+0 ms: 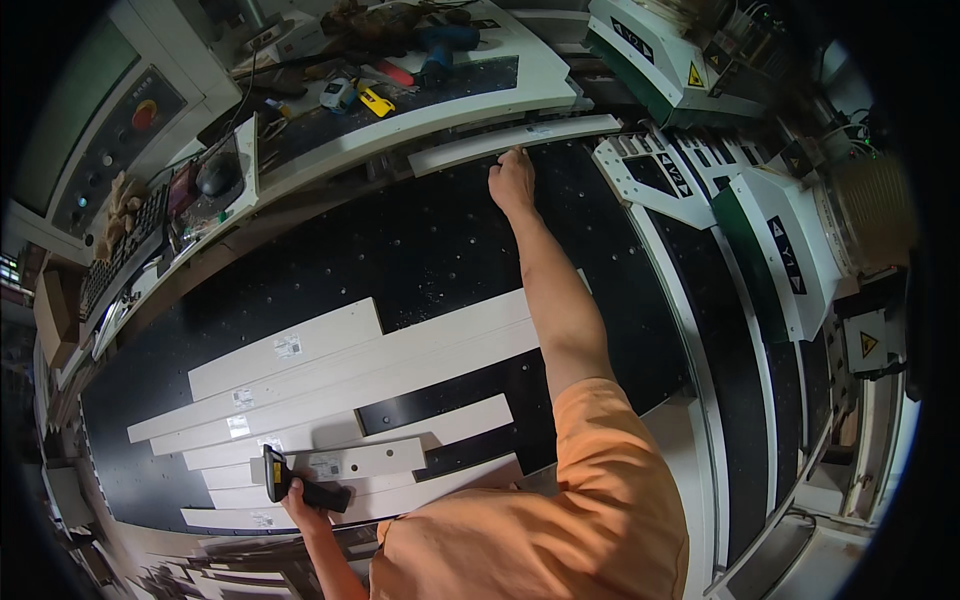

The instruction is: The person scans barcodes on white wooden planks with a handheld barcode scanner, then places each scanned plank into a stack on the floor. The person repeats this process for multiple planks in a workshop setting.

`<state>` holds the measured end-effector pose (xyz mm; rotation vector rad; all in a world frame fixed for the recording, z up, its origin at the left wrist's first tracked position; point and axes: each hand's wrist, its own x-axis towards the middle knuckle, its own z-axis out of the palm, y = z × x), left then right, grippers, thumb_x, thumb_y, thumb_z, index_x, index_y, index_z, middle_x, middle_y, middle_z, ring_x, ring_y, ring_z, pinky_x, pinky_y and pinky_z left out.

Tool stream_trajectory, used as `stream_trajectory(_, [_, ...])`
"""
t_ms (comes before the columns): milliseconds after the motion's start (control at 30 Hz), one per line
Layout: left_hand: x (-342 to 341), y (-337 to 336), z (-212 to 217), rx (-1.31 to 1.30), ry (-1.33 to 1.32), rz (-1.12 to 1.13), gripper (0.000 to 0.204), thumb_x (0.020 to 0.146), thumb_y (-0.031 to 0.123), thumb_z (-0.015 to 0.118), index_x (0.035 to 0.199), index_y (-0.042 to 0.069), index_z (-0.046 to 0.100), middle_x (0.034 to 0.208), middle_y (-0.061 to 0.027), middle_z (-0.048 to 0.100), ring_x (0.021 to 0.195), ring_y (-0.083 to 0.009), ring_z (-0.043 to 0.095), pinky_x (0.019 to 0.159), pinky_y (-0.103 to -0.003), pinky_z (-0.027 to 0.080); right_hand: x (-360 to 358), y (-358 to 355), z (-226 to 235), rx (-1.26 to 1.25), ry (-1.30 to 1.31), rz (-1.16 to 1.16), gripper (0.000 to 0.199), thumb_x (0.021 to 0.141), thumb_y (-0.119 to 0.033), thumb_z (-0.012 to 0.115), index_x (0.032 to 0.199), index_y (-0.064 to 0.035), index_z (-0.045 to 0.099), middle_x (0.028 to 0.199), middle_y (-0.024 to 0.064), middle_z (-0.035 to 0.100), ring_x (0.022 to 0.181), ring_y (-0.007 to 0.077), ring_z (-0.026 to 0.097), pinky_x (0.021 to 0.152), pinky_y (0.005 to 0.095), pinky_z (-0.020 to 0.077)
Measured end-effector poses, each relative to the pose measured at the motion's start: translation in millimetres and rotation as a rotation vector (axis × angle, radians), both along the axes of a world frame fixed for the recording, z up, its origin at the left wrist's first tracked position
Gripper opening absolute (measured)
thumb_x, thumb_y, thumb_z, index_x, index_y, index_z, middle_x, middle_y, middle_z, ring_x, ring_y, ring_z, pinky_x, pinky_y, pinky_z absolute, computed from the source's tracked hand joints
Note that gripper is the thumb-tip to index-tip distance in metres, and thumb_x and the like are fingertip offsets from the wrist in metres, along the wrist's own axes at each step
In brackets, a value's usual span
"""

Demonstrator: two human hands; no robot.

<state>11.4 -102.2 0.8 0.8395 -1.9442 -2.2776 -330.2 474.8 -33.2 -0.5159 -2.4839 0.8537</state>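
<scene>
My left hand (301, 507) is wrapped round the handle of a black and yellow handheld barcode scanner (274, 476), low over the labelled strips at the near left. Stretched far forward, my right hand (513, 182) has its fingers curled at the near edge of a long white board strip (460, 151). That strip lies along the far edge of the black table (440, 240); my fingertips are partly hidden. Several white boards (330, 345) of differing lengths lie side by side on the table, some with paper labels. A short board with two holes (375, 460) rests beside the scanner.
Beyond the table, a bench holds a blue power tool (440, 50), a yellow cutter (376, 101) and a tape measure (338, 95). A control panel with a red button (145, 115) and a keyboard (130, 245) stand at left. White machine heads (785, 250) and rails are at right.
</scene>
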Motion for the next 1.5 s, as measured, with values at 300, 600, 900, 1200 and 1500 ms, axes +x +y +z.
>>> stream_trajectory(300, [23,5,32,0.074,0.078,0.17,0.049,0.084,0.026,0.069,0.126,0.008,0.054,0.098,-0.0036,0.06,0.089,-0.0163,0.062,0.074,-0.032,0.054,-25,48,-56,0.476,-0.002,0.143,0.017,0.089,-0.016,0.061,0.092,-0.0002,0.068,0.109,0.023,0.064,0.103,0.0411,0.061,0.093,0.0498,0.0491])
stream_trajectory(600, [93,-11,84,-0.023,0.18,0.223,0.048,0.076,0.037,0.071,0.109,0.003,0.058,0.084,-0.0089,0.062,0.077,-0.0172,0.059,0.068,-0.03,0.048,-57,112,-82,0.141,-0.262,0.106,0.039,0.101,-0.032,0.056,0.128,-0.0053,0.064,0.144,0.0202,0.051,0.13,0.0385,0.051,0.11,0.047,0.0423])
stream_trajectory(900, [236,-37,102,-0.002,0.26,0.527,0.049,0.073,0.029,0.076,0.111,0.002,0.061,0.09,-0.0095,0.065,0.085,-0.0201,0.061,0.078,-0.033,0.047,105,-145,45,-0.427,-0.228,0.774,0.039,0.105,-0.025,0.054,0.139,-0.0051,0.056,0.145,0.0096,0.056,0.135,0.0225,0.052,0.113,0.036,0.0365])
stream_trajectory(1200, [475,-26,99,0.004,0.417,0.784,0.045,0.075,0.017,0.079,0.114,0.001,0.065,0.098,-0.0077,0.068,0.092,-0.0186,0.064,0.085,-0.033,0.051,471,-470,114,-0.765,-1.001,1.903,0.046,0.094,-0.015,0.068,0.135,-0.001,0.054,0.13,0.0123,0.062,0.104,0.0168,0.062,0.095,0.0321,0.0505])
stream_trajectory(1500, [776,46,68,0.094,0.26,1.31,0.032,0.089,0.015,0.075,0.117,0.001,0.069,0.105,-0.0041,0.071,0.098,-0.0115,0.063,0.089,-0.03,0.052,837,-540,62,-0.461,-1.776,1.978,0.031,0.099,-0.025,0.062,0.117,0.0007,0.061,0.087,0.0114,0.071,0.068,0.0114,0.062,0.054,0.0235,0.0433])
